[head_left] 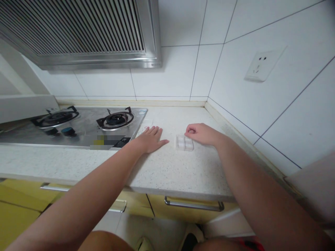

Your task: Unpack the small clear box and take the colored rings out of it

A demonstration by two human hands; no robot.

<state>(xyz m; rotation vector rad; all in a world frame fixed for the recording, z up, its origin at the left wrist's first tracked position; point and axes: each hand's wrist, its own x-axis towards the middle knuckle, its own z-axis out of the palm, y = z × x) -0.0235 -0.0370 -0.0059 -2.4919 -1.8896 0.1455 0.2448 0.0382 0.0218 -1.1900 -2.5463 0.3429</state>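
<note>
My left hand [151,139] lies flat on the pale speckled countertop [167,170], fingers spread and holding nothing. Just behind its fingers is a thin, clear or whitish item with faint printed marks [147,124], partly covered by the hand. To the right sits a small clear plastic box with compartments [184,143]. My right hand [200,133] is closed in a pinch, thumb and forefinger together at the box's far right corner. What is between these fingertips, if anything, is too small to make out.
A steel gas hob [86,122] with two burners is set into the counter at left, under a range hood [99,62]. A tiled wall with a socket [264,65] closes off the right. Yellow drawers with a metal handle [193,205] lie below the front edge.
</note>
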